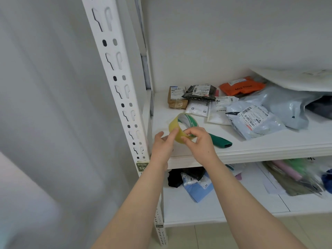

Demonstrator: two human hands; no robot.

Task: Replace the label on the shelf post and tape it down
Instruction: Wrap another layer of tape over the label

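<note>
A person's left hand [162, 144] and right hand [199, 141] grip a roll of tape [181, 126] above the shelf [251, 150], fingers [173, 133] closed on its rim. A green label [142, 166] sits on the white shelf post [116, 69], beside the left wrist.

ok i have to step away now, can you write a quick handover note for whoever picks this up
Left hand: fingers on the near edge of the tape roll, seemingly picking for the tape end.
Right hand: gripping the roll from the right, above the upper shelf.
Green label: on the white shelf post at upper-shelf level, partly hidden by the left wrist.
Green-handled tool: lying on the shelf just right of the hands.
Done: a label appears to be on the post.
Left: pull a strip, cut it, tape the label down.
</note>
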